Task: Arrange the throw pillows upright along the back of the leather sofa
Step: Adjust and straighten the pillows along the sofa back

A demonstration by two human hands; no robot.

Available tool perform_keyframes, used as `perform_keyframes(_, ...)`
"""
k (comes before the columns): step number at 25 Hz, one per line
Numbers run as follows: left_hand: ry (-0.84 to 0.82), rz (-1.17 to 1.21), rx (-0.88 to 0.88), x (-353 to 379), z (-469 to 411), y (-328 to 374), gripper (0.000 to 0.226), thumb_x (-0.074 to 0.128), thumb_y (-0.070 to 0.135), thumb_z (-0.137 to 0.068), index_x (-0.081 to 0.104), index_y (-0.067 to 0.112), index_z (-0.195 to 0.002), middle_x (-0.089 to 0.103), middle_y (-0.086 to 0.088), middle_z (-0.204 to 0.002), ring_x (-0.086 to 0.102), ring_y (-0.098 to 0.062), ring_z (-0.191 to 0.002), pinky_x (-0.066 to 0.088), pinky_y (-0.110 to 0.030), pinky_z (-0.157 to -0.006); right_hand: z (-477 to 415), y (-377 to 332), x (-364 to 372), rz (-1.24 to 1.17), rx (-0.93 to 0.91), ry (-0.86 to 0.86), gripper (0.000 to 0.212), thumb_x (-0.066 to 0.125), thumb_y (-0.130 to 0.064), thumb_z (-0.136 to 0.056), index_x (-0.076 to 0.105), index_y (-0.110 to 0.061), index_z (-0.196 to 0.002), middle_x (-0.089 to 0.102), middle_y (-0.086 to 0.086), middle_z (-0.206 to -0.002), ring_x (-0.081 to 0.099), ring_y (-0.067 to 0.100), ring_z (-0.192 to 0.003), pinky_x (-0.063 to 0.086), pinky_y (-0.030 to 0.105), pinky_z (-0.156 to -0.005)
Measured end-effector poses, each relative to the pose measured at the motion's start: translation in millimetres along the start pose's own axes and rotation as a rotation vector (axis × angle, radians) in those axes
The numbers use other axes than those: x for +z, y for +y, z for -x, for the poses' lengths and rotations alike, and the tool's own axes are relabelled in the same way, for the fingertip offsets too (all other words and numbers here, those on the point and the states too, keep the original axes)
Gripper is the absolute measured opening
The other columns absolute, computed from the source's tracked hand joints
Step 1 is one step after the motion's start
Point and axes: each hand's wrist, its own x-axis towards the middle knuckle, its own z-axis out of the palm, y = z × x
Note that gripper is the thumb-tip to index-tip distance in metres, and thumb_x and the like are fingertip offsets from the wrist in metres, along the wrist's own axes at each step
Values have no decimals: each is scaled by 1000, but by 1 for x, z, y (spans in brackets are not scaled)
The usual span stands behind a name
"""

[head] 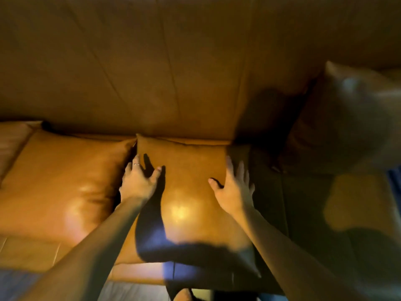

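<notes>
A tan leather throw pillow (191,192) lies flat on the sofa seat in the middle, its far edge near the backrest (173,72). My left hand (138,181) rests on its left edge, fingers spread, a ring on one finger. At the pillow's right edge my right hand (234,190) lies with its fingers apart. A second tan pillow (65,181) lies flat to the left, touching the first. At the right a third pillow (338,127) leans upright in the sofa corner, blurred and in shadow.
The brown leather sofa seat (303,213) continues dark to the right of the middle pillow. The seat's front edge (141,276) runs along the bottom, with floor below it. Another cushion edge (10,144) shows at far left.
</notes>
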Motion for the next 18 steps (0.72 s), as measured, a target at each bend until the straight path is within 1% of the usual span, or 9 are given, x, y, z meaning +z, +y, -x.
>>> perform_keyframes(2, -63, 176, -118, 6, -6, -23, 85, 71, 48, -85, 30, 17, -152, 45, -16, -151, 44, -35, -136, 35, -44, -111, -2, 1, 16, -194, 171, -31, 97, 56, -68, -88, 0, -34, -160, 2, 14, -170, 10, 45, -153, 18, 69, -116)
perform_keyframes(4, -151, 379, -213, 12, -11, -37, 84, 75, 47, -82, 35, 18, -151, 52, -9, -147, 50, -29, -132, 37, -41, -111, -5, 9, 19, -455, 274, 0, 100, 65, -61, -86, 6, -31, -161, 13, 13, -169, 20, 43, -151, 23, 66, -117)
perform_keyframes(6, -214, 506, -299, 14, -19, -43, 87, 77, 54, -77, 40, 19, -148, 55, -6, -144, 53, -29, -129, 39, -44, -111, -11, 18, 11, -781, 385, 40, 90, 68, -51, -89, 20, -21, -160, 34, 13, -161, 35, 38, -145, 31, 54, -117)
perform_keyframes(8, -231, 512, -376, 11, -25, -42, 98, 79, 65, -66, 46, 17, -145, 57, -5, -141, 55, -31, -126, 41, -47, -109, -14, 25, 1, -997, 494, 7, 77, 71, -38, -90, 36, -15, -154, 52, 13, -147, 50, 36, -133, 40, 47, -108)
perform_keyframes(10, -239, 509, -406, 6, -28, -35, 104, 81, 70, -57, 52, 15, -140, 61, -6, -134, 59, -32, -120, 43, -48, -106, -12, 27, -9, -1065, 523, -14, 69, 76, -24, -86, 46, -12, -147, 61, 13, -135, 59, 34, -120, 46, 46, -102)
perform_keyframes(11, -243, 534, -399, 2, -28, -30, 103, 82, 70, -54, 55, 15, -137, 64, -6, -129, 61, -31, -116, 45, -47, -104, -10, 27, -13, -1093, 521, -6, 67, 78, -17, -84, 49, -11, -144, 64, 13, -131, 62, 34, -116, 48, 49, -102)
perform_keyframes(15, -181, 629, -297, -17, -30, 3, 77, 81, 69, -58, 59, 20, -113, 69, -1, -115, 66, -22, -101, 51, -43, -97, -6, 21, -43, -1186, 438, 61, 78, 78, -5, -79, 44, -14, -148, 63, 14, -134, 59, 35, -122, 43, 58, -109)
perform_keyframes(16, -166, 659, -268, -23, -32, 15, 80, 80, 71, -57, 58, 18, -113, 69, -3, -115, 66, -22, -101, 51, -43, -97, -8, 18, -55, -1183, 404, 82, 82, 78, -4, -79, 41, -16, -151, 60, 12, -137, 57, 35, -125, 41, 59, -110)
perform_keyframes(18, -147, 721, -231, -36, -35, 41, 99, 79, 76, -52, 55, 13, -125, 69, -5, -118, 66, -24, -104, 52, -42, -95, -14, 10, -82, -1188, 331, 121, 89, 79, -4, -78, 35, -22, -154, 56, 9, -140, 53, 33, -127, 40, 60, -110)
